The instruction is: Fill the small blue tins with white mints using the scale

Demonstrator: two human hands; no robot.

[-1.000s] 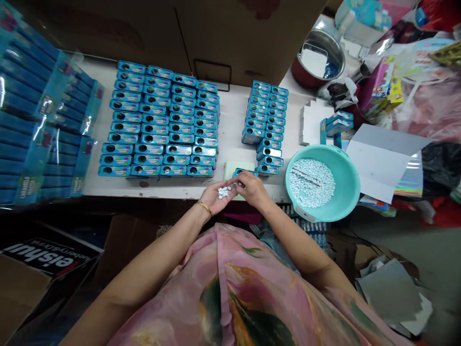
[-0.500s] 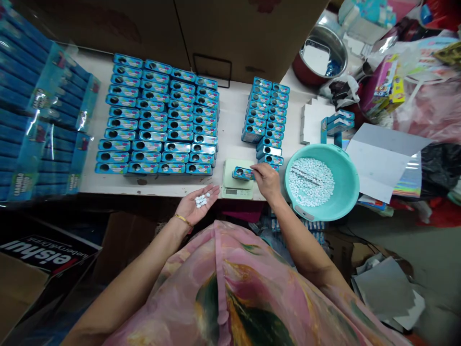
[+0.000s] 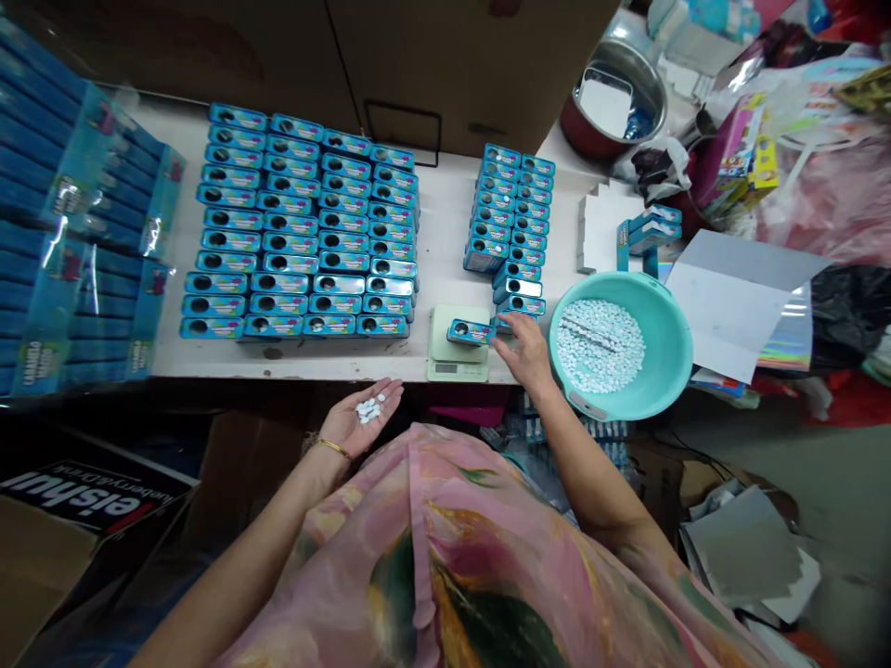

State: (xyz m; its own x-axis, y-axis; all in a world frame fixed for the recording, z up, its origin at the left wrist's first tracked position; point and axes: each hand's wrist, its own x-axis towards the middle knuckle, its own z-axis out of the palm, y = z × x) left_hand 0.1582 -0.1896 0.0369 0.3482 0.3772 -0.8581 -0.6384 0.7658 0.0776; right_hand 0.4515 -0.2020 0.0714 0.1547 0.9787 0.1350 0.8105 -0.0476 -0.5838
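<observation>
Palm up in front of the table edge, my left hand [image 3: 360, 419] cups several small white candies [image 3: 370, 408]. A small blue box [image 3: 471, 332] with a dark oval opening stands on the pale green scale [image 3: 449, 353]. At the box's right end is my right hand [image 3: 523, 353], thumb and fingers apart. Its thumb is close to the box; I cannot tell whether it touches. To the right of that hand stands a turquoise basin [image 3: 672, 353] holding many more white candies [image 3: 605, 357] and a long, thin strip-like tool [image 3: 587, 334].
Rows of blue boxes [image 3: 289, 243] fill the table's left side. A narrower group [image 3: 511, 213] stands behind the scale. Wrapped box packs [image 3: 76, 232] are stacked at far left. White cartons [image 3: 607, 223], a metal pot [image 3: 651, 93] and paper sheets [image 3: 730, 297] lie to the right.
My right hand has loosened from the box on the scale, its fingers now spread. My left hand has drawn back towards me and slightly left with the candies.
</observation>
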